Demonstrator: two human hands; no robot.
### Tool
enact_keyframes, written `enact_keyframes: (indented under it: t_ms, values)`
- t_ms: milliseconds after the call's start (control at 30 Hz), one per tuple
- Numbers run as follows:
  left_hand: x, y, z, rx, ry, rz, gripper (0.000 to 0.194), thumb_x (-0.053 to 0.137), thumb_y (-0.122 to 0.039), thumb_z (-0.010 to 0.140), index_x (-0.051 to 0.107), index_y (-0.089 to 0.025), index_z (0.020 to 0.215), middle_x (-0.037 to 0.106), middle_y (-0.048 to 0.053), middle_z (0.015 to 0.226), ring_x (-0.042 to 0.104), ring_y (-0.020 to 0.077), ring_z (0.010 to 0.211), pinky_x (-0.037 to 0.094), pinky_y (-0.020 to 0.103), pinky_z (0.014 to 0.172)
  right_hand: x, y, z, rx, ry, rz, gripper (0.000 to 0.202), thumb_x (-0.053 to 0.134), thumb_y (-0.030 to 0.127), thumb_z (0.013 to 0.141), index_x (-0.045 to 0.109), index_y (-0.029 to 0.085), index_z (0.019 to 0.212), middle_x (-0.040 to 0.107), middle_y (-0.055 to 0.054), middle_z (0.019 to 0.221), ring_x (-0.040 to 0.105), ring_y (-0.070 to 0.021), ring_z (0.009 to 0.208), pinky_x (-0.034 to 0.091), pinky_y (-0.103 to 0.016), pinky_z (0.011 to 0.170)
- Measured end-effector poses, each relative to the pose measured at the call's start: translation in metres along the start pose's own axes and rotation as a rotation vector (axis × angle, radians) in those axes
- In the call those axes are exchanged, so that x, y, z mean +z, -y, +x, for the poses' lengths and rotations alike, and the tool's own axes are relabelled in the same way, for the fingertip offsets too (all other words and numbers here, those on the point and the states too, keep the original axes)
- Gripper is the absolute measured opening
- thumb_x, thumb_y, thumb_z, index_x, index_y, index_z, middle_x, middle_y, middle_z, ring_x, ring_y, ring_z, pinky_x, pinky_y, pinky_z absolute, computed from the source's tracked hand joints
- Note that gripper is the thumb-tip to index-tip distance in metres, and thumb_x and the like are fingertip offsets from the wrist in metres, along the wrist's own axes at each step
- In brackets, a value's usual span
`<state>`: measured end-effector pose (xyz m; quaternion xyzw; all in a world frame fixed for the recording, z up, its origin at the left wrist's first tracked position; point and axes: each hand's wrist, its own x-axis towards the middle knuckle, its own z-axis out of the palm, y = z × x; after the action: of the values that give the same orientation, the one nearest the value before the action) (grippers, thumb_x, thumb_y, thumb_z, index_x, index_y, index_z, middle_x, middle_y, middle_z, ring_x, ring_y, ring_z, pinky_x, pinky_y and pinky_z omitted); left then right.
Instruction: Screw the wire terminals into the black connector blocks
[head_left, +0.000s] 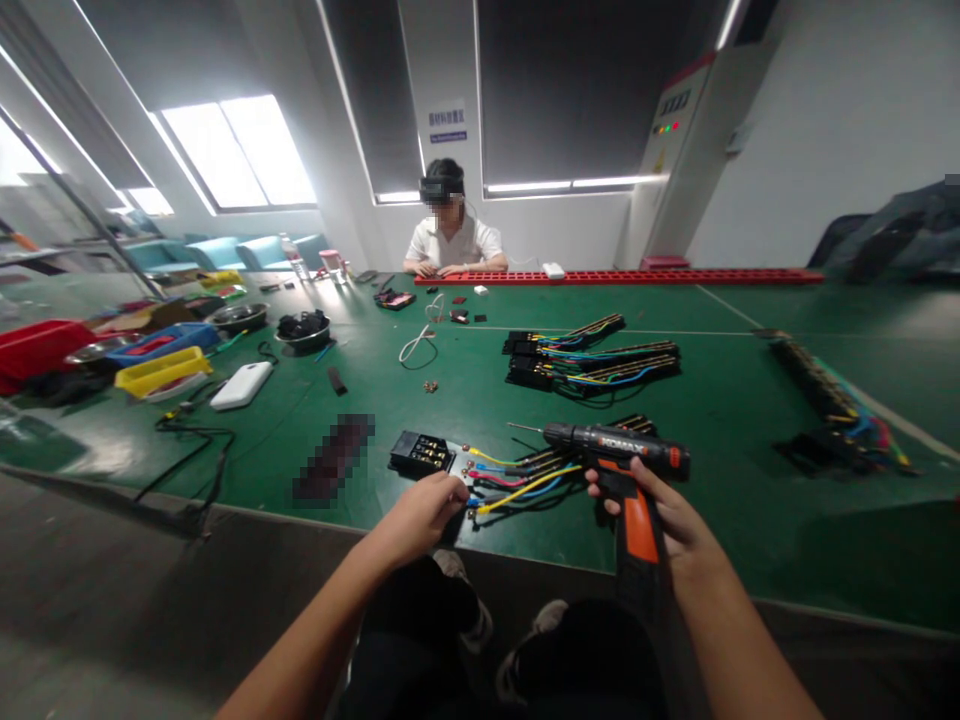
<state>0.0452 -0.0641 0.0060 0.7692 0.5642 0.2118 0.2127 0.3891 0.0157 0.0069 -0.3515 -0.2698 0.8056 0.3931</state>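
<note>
My right hand (pixel 667 505) is wrapped around the grip of an orange and black cordless drill (pixel 626 450), whose thin bit points left above the wires. Beneath it lies a wired assembly: a black socket block (pixel 421 453) on a metal plate (pixel 459 462), with yellow, red and blue wires running right to black strips. My left hand (pixel 435 503) is closed at the plate's near edge, its fingertips pinching the terminal end of a blue wire (pixel 536 491). A yellow wire (pixel 525 491) ends beside those fingertips. The left palm's inner side is hidden.
More wired assemblies (pixel 592 362) lie beyond the drill, and another (pixel 817 385) is at right. Small screws (pixel 430 387) and a white cable (pixel 416 345) are mid-table. Bins (pixel 161 375), a bowl (pixel 302 330) and a white power bank (pixel 241 386) stand left. A person (pixel 454 235) sits opposite.
</note>
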Motion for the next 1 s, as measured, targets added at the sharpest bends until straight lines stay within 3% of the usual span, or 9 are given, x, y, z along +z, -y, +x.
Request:
enact_keyframes:
  t_ms: [300, 600, 1000]
  values:
    - [0.005, 0.002, -0.004, 0.013, -0.036, 0.017, 0.009, 0.050, -0.018, 0.091, 0.058, -0.020, 0.093, 0.063, 0.005, 0.094, 0.056, 0.0203, 0.091, 0.044, 0.031, 0.081, 0.001, 0.001, -0.002, 0.057, 0.001, 0.023, 0.029, 0.057, 0.032, 0.095, 0.074, 0.009, 0.098, 0.076, -0.014, 0.083, 0.067, -0.0135, 0.054, 0.054, -0.017, 0.047]
    - [-0.003, -0.001, 0.002, 0.028, 0.040, 0.065, 0.022, 0.045, -0.014, 0.092, 0.060, -0.021, 0.106, 0.061, 0.006, 0.099, 0.057, 0.0201, 0.094, 0.043, 0.029, 0.083, 0.003, 0.001, -0.003, 0.028, -0.006, -0.006, 0.027, 0.057, 0.031, 0.095, 0.073, 0.010, 0.098, 0.077, -0.014, 0.087, 0.067, -0.0132, 0.055, 0.055, -0.017, 0.049]
    - [-0.017, -0.010, 0.012, -0.073, 0.171, -0.011, 0.016, 0.054, -0.012, 0.083, 0.063, -0.017, 0.095, 0.065, 0.005, 0.097, 0.058, 0.0194, 0.092, 0.044, 0.030, 0.084, 0.001, 0.000, -0.002, -0.005, 0.035, -0.028, 0.024, 0.066, 0.031, 0.090, 0.069, 0.013, 0.105, 0.077, -0.012, 0.090, 0.071, -0.0148, 0.062, 0.057, -0.018, 0.052]
